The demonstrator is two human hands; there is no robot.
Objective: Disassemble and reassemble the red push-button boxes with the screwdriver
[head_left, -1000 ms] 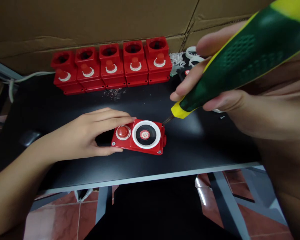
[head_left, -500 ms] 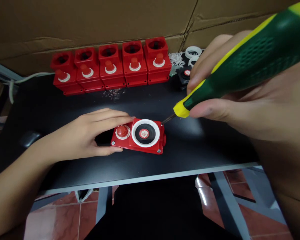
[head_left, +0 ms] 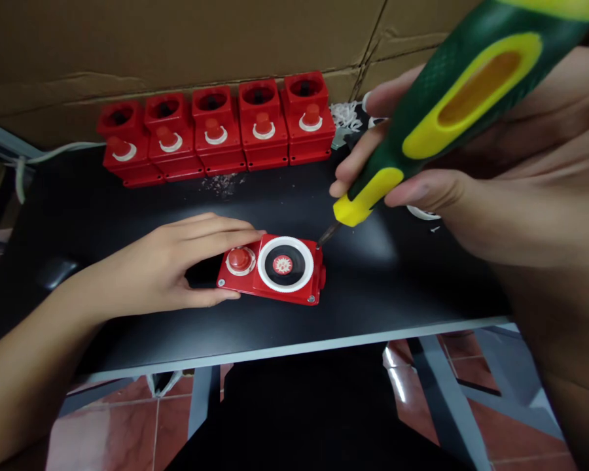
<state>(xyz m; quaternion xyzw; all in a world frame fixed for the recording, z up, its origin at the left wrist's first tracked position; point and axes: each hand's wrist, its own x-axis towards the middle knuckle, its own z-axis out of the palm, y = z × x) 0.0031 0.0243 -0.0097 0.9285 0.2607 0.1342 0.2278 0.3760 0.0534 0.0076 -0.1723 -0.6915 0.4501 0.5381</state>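
My left hand grips the left end of a red box lying on the black table, thumb on the near side and fingers on the far side. The box bears a red knob in a white collar and a white ridged ring around a black disc. Screws show at its near corners. My right hand is wrapped round the green and yellow handle of a screwdriver. The screwdriver's tip meets the far right corner of the box, tilted up to the right.
Several similar red housings stand in a row at the back against a cardboard wall. White curled scraps lie right of them, with small debris in front. A loose screw rests on the table by my right hand.
The screwdriver handle has turned in my right hand, showing its yellow-edged recess, and my fingers have shifted lower and left. Its tip stays at the box's corner. My left hand has barely moved.
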